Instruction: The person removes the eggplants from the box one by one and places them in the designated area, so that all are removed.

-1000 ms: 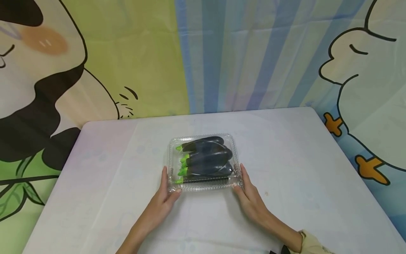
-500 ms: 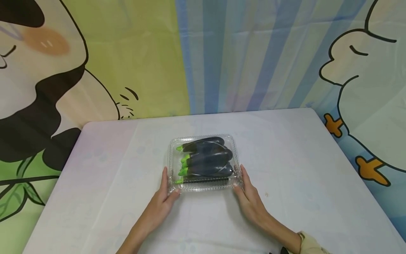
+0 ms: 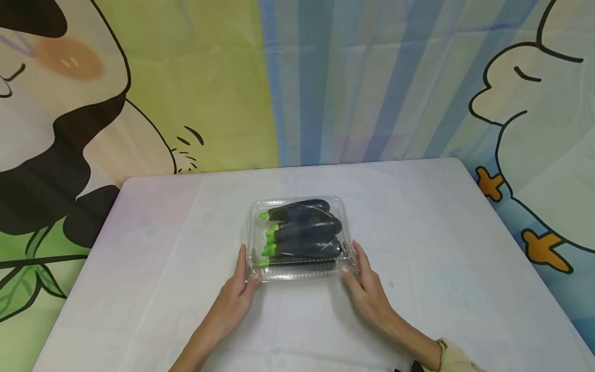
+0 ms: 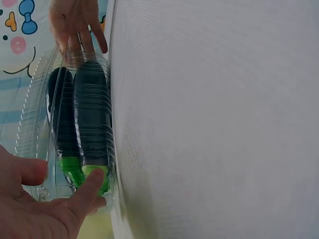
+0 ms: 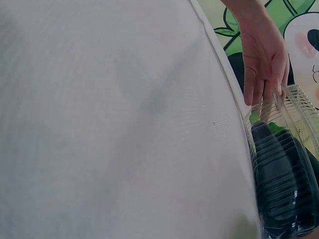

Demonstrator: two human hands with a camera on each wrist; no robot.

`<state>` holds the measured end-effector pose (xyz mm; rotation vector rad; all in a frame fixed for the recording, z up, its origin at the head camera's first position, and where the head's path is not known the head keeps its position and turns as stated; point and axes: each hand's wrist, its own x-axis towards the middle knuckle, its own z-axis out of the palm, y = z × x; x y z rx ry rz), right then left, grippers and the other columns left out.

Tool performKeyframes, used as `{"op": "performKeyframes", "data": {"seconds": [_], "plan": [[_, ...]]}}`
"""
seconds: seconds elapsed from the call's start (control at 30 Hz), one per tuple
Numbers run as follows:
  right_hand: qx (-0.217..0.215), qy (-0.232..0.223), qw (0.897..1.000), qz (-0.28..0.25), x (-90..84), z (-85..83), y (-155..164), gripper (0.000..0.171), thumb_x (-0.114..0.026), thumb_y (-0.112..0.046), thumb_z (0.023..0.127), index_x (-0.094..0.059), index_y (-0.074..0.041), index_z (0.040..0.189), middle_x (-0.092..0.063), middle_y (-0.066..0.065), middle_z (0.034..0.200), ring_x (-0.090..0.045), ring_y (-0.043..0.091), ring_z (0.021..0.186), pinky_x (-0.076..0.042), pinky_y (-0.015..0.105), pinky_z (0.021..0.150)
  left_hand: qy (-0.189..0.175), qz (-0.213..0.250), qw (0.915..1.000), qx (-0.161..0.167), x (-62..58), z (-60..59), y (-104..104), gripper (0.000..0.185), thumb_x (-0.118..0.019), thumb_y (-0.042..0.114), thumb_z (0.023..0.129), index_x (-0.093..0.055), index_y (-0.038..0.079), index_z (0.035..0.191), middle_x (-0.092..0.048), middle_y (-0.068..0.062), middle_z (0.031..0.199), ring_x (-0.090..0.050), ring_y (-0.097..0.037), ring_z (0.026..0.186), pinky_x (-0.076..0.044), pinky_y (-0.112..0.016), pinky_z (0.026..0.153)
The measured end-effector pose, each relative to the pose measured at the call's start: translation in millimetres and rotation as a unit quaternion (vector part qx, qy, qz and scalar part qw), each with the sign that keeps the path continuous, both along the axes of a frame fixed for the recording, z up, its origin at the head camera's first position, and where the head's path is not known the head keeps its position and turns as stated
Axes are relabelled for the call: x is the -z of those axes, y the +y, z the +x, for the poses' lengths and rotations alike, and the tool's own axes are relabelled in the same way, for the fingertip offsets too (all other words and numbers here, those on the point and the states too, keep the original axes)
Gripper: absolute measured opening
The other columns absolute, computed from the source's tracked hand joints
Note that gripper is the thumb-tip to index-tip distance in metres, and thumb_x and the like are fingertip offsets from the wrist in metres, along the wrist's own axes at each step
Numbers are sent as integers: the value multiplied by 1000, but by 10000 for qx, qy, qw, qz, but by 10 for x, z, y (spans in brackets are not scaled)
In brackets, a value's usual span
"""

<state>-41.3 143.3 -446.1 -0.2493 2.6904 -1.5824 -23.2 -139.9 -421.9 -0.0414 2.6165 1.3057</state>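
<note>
A clear plastic clamshell box (image 3: 254, 235) with ridged walls is held at the middle of the table. Several dark purple eggplants (image 3: 304, 230) with green stem ends lie side by side inside it, stems toward the left. My left hand (image 3: 232, 302) grips the near left corner, thumb at the front rim and fingers along the side. At the near right corner my right hand (image 3: 369, 297) grips the box likewise. In the left wrist view, an index finger (image 4: 88, 191) lies along the box wall beside a green stem end. The undersides of the fingers are partly hidden.
A white cloth covers the table (image 3: 441, 222). Behind it hangs a printed curtain (image 3: 353, 77) with stripes and cartoon animals, which continues down both sides. A small pale speck (image 3: 390, 284) lies on the cloth right of the box.
My left thumb has shifted slightly left along the front rim. The box and my right hand stay in nearly the same place.
</note>
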Motion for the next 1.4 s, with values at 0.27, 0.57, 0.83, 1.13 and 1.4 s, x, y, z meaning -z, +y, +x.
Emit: {"op": "performKeyframes", "data": {"seconds": [0.27, 0.57, 0.83, 1.13, 1.4], "plan": [[34, 109, 9999, -81, 25, 6, 4, 62, -48, -21, 95, -16, -15, 147, -36, 9, 147, -33, 23, 136, -15, 0, 103, 97, -72, 9999, -64, 21, -6, 14, 65, -36, 34, 99, 5, 22, 149, -23, -18, 150, -26, -33, 137, -24, -52, 112], [40, 276, 9996, 65, 57, 47, -8, 58, -42, -17, 97, -13, -10, 148, -31, 10, 149, -29, 25, 138, -12, -2, 103, 142, -179, 9997, -45, 16, -5, 42, 64, -36, 31, 99, 2, 16, 149, -23, -17, 150, -29, -32, 136, -28, -52, 111], [190, 248, 9993, 183, 26, 44, -39, 54, -38, -16, 98, -16, -8, 147, -35, 15, 146, -34, 26, 135, -24, 18, 111, 199, -393, 9990, -16, 1, -4, 35, 64, -34, 31, 99, 2, 15, 149, -21, -16, 151, -29, -33, 135, -28, -51, 111], [324, 380, 9975, 494, 35, 13, -40, 49, -38, -15, 98, -23, -4, 144, -44, 21, 139, -42, 27, 129, -36, 44, 105, 315, -599, 9977, -2, 7, -3, 24, 63, -35, 27, 99, 2, 12, 149, -24, -17, 150, -32, -33, 134, -31, -49, 110], [287, 435, 9981, 313, 26, 1, -50, 50, -39, -10, 97, -22, -5, 144, -45, 22, 137, -42, 26, 128, -37, 46, 103, 235, -459, 9987, -34, 4, -14, -6, 63, -35, 29, 99, 1, 15, 149, -26, -18, 149, -31, -31, 135, -29, -49, 110]]}}
